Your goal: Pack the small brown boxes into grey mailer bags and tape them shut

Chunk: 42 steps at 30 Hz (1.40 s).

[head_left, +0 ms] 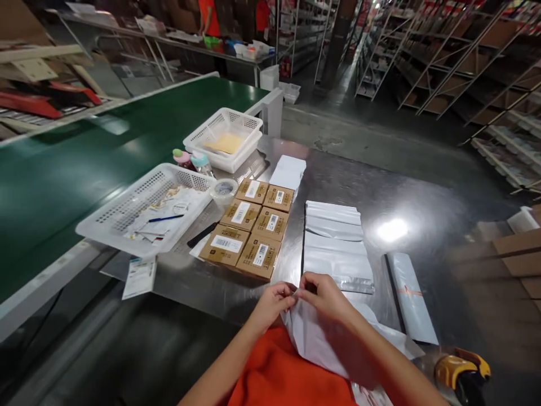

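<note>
Both hands meet at the table's near edge, pinching the top edge of a white plastic bag [315, 338]. My left hand [274, 304] has its fingers closed on the bag's corner. Just to its right, my right hand [322, 293] is closed on the same edge. The bag hangs down over the orange clothing and spreads to the right beneath my right forearm. Beyond the hands lies a stack of grey-white mailer bags [336, 248]. Several small brown boxes [240, 213] with white labels stand in two rows to the left of it.
A white basket [101, 223] holds papers and a blue pen; another [253, 135] holds yellow envelopes. Clear tape [224, 190] sits between them and the boxes. Rolled bags [409, 299] and a yellow-black scanner [460, 372] lie right. A green conveyor [139, 135] runs along the left.
</note>
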Available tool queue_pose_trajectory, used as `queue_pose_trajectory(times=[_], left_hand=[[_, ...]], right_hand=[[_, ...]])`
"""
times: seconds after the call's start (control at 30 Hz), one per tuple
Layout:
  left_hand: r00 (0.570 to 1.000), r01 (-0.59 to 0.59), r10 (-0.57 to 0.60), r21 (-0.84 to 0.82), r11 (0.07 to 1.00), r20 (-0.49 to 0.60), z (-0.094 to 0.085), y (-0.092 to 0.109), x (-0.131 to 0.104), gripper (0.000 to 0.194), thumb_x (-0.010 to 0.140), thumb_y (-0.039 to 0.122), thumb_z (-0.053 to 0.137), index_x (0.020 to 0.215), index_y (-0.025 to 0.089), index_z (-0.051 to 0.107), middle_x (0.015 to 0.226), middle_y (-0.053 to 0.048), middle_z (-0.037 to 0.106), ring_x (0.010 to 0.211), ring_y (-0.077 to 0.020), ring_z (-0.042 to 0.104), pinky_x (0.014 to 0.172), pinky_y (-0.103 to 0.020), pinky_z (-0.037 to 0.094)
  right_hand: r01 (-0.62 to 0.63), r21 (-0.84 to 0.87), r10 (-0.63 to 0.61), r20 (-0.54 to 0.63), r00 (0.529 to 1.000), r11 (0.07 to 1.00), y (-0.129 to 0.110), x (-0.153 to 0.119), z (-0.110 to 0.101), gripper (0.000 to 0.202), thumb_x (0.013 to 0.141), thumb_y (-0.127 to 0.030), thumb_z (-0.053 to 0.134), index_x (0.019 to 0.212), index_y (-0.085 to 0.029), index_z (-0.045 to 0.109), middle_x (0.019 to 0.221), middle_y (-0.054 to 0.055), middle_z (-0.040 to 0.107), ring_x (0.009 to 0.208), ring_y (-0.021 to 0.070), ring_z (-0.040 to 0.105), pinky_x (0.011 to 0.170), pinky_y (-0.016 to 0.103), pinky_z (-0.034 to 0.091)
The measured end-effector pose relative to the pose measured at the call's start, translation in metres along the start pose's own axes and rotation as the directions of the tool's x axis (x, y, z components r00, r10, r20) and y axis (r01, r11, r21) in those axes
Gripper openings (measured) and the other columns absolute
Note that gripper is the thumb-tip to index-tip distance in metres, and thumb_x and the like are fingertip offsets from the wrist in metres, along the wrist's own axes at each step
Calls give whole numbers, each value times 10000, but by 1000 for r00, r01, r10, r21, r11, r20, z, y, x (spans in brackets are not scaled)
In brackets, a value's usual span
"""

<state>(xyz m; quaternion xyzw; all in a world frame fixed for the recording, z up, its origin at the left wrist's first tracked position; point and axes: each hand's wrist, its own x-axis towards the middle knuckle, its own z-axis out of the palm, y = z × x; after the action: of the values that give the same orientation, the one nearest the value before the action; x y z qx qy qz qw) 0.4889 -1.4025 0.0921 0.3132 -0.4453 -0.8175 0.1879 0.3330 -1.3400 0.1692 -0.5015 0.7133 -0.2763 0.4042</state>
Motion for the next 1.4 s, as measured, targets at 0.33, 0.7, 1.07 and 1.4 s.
queue_pose_trajectory(times=[0.33, 0.7, 1.07, 1.4], left_hand=[[997, 64, -62, -56, 996, 39, 0, -1, 5, 429, 540, 442, 884, 729, 124, 667, 638, 17, 578, 538, -83, 458, 533, -225, 347], [991, -44, 33, -84, 995, -126, 7, -1, 0, 490, 518, 499, 879, 582, 150, 541, 650, 24, 557, 523, -76, 466, 481, -216, 384], [975, -39, 33, -22, 999, -219, 11, -17, 14, 374, 513, 327, 804, 613, 203, 466, 522, 60, 499, 429, -79, 433, 407, -208, 309], [960, 66, -43, 72, 995, -278, 11, -28, 30, 213, 525, 247, 663, 604, 226, 466, 376, 93, 383, 384, -98, 374, 432, -237, 227]], right_hand=[[37, -13, -36, 64, 997, 999, 0, 5, -5, 155, 776, -222, 613, 897, -178, 700, 710, -16, 640, 644, 124, 517, 609, 230, 382], [-137, 211, 114, 115, 987, 968, -1, 14, -9, 252, 852, -400, 480, 781, -185, 591, 575, -35, 540, 505, 109, 434, 493, 231, 320], [-156, 129, 110, 308, 945, 979, 6, 42, 3, 163, 622, -316, 634, 561, -172, 588, 536, -23, 594, 548, 125, 486, 553, 253, 325], [-9, -426, 77, 143, 987, 905, -7, 38, 1, 197, 802, -203, 519, 661, -178, 654, 750, 63, 723, 734, 208, 624, 624, 285, 317]])
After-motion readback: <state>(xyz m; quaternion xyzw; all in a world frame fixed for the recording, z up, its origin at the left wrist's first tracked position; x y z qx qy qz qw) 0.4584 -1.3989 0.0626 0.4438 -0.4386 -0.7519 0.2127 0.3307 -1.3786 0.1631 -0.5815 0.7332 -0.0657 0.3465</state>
